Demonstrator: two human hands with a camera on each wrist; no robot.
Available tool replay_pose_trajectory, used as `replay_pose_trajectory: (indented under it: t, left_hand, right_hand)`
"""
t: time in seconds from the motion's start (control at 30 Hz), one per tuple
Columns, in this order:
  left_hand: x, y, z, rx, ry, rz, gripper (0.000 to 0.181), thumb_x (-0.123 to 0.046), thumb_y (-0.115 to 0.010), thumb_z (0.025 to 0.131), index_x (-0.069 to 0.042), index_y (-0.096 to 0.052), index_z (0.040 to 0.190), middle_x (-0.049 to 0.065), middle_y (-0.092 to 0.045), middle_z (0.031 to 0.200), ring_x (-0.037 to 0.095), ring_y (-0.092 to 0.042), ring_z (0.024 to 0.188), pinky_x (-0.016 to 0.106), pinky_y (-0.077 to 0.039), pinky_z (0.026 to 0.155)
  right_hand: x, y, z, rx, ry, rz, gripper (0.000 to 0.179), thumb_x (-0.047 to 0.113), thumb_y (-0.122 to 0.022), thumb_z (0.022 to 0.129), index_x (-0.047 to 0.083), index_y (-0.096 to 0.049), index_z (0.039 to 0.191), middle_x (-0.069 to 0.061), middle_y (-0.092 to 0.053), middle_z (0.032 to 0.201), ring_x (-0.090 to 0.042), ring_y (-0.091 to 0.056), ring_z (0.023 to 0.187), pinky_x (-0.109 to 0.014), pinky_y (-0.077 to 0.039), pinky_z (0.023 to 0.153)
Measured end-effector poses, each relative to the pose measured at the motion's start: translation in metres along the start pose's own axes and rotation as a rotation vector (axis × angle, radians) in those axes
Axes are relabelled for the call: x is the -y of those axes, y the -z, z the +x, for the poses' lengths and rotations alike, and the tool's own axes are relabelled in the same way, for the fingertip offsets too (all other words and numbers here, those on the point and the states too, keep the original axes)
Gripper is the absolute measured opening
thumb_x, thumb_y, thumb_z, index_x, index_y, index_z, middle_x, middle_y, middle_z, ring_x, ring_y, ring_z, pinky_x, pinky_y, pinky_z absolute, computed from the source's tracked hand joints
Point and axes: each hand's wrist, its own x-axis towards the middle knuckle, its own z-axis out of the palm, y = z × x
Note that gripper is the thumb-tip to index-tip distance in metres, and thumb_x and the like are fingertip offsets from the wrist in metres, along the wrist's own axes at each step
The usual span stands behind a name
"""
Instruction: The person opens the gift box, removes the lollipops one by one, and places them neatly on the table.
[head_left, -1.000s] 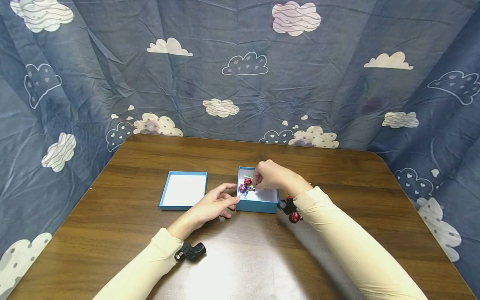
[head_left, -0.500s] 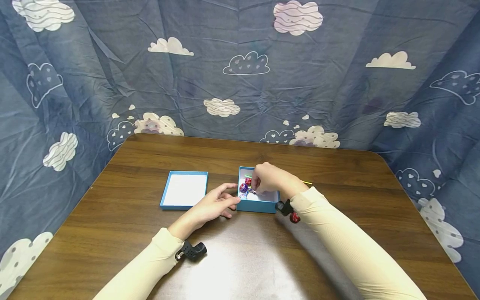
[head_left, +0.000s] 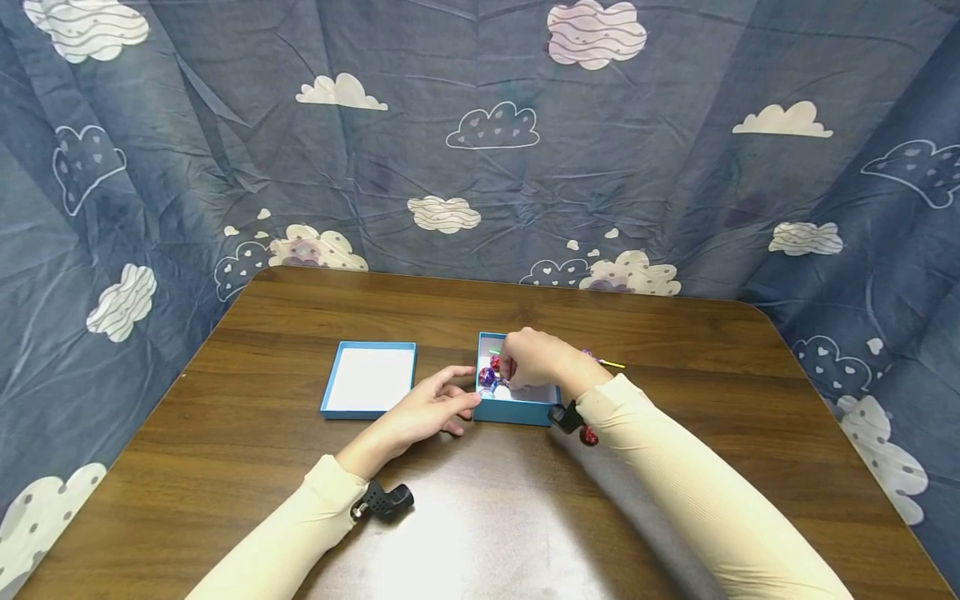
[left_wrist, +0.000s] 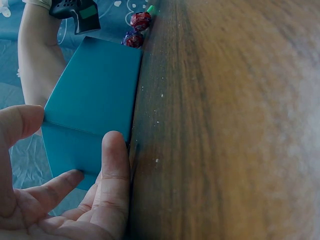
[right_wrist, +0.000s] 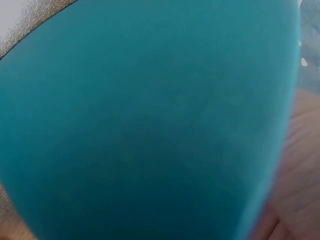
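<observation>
In the head view, a blue box (head_left: pixel 517 412) stands uncovered at the table's middle, with wrapped lollipops (head_left: pixel 487 377) at its left end, one red and one purple. My right hand (head_left: pixel 542 360) reaches down into it, thumb and fingertips pinched together on a lollipop that they mostly hide. Loosely spread fingers of my left hand (head_left: pixel 427 408) rest against the box's left end. The left wrist view shows those fingertips touching the blue outer walls (left_wrist: pixel 100 90). Close up, the box wall (right_wrist: pixel 150 110) fills most of the right wrist view, hiding the right fingertips.
The shallow blue lid (head_left: pixel 369 379), white inside, lies left of the box. Right of the box are a red lollipop (head_left: pixel 589 435), partly under the right wrist, and a yellow lollipop stick (head_left: pixel 612 363). A cloud-patterned curtain (head_left: pixel 480 167) hangs behind the brown table (head_left: pixel 285 467).
My right hand has shifted slightly left and lower inside the box, toward the lollipops there. The left hand and the lid have stayed put.
</observation>
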Motion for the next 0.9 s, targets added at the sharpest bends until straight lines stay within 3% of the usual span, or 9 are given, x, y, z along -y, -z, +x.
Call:
replay_pose_trajectory:
  t: [0.6, 0.9]
  left_hand:
    - [0.000, 0.000, 0.000, -0.005, 0.008, -0.001, 0.063, -0.027, -0.065, 0.109, -0.007, -0.040, 0.162, 0.013, -0.070, 0.113, 0.019, -0.069, 0.098, 0.032, -0.066, 0.081]
    - [0.002, 0.000, 0.002, 0.001, 0.008, -0.005, 0.064, -0.028, -0.066, 0.108, -0.006, -0.040, 0.163, 0.013, -0.069, 0.112, 0.019, -0.069, 0.099, 0.031, -0.066, 0.082]
  right_hand:
    - [-0.006, 0.018, -0.010, -0.032, 0.118, 0.084, 0.012, -0.003, -0.073, 0.081, 0.009, -0.076, 0.081, 0.005, -0.071, 0.072, -0.005, -0.057, 0.067, -0.020, -0.048, 0.064]
    - [-0.016, 0.026, -0.018, -0.039, 0.102, 0.116, 0.012, -0.001, -0.077, 0.084, 0.011, -0.076, 0.082, 0.004, -0.071, 0.074, -0.006, -0.060, 0.070, -0.021, -0.051, 0.067]
